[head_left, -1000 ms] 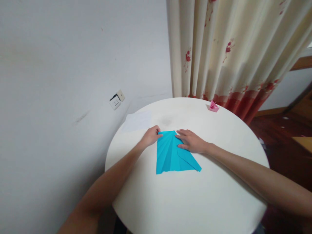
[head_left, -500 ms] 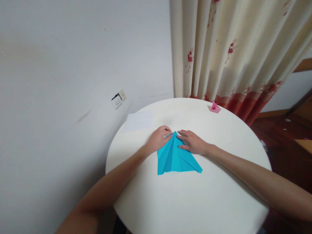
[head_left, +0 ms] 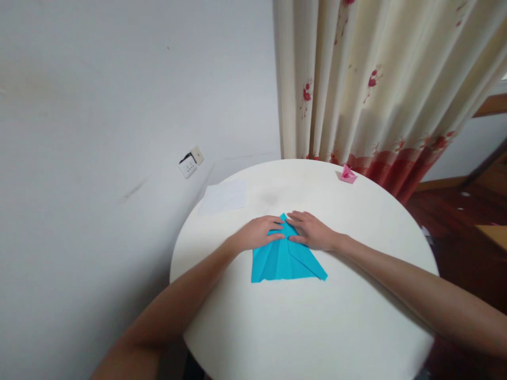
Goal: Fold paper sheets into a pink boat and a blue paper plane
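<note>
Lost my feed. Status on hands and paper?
Left hand and right hand flat on blue paper. Paper folded to a point. Pink origami far off.

Round white table (head_left: 317, 327): blue folded paper (head_left: 287, 261) mid, white sheet (head_left: 224, 196) far left, pink origami (head_left: 347, 174) far edge.

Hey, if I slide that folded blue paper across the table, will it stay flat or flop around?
The blue paper looks thin and light, so it would probably glide easily on the smooth white table. Its flaps, pressed flat under the left hand and right hand, might spring up once released.
</note>
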The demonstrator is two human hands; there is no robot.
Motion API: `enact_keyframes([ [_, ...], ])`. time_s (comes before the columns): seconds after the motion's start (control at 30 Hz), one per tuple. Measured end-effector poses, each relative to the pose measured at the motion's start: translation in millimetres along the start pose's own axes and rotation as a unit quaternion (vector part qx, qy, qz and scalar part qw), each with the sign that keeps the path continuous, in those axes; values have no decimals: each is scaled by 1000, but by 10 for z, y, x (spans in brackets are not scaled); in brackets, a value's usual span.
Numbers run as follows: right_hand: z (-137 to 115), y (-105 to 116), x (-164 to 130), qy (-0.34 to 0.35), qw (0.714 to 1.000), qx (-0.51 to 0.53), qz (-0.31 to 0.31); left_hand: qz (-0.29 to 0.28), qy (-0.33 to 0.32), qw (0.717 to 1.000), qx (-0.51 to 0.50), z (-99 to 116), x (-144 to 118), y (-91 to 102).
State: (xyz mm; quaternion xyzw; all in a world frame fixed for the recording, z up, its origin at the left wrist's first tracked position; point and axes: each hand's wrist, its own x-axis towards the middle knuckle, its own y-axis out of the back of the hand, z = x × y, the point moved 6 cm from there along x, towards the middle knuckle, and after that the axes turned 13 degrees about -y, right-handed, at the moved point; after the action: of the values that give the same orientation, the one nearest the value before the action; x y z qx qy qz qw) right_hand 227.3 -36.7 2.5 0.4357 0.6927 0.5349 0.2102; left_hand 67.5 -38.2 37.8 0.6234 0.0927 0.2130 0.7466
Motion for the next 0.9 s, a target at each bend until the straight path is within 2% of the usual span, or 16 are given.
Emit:
enact_keyframes([
  [0.13,-11,12,-4,-1,1000,2,-6,17,3,1000,-13,-45,-4,-13],
  [0.33,-28,36,-6,-2,1000,12,-12,-58,-32,997,-26,-110,-58,-128],
  [0.57,-40,60,-17,-7,1000,16,-8,-78,-50,995,-42,-141,-119,-94],
  [0.77,-48,73,-24,-8,1000,17,-11,-61,-102,992,-47,-51,-121,4],
  [0.9,-61,92,-26,-11,1000,16,-11,-55,-108,991,-50,9,-114,46],
])
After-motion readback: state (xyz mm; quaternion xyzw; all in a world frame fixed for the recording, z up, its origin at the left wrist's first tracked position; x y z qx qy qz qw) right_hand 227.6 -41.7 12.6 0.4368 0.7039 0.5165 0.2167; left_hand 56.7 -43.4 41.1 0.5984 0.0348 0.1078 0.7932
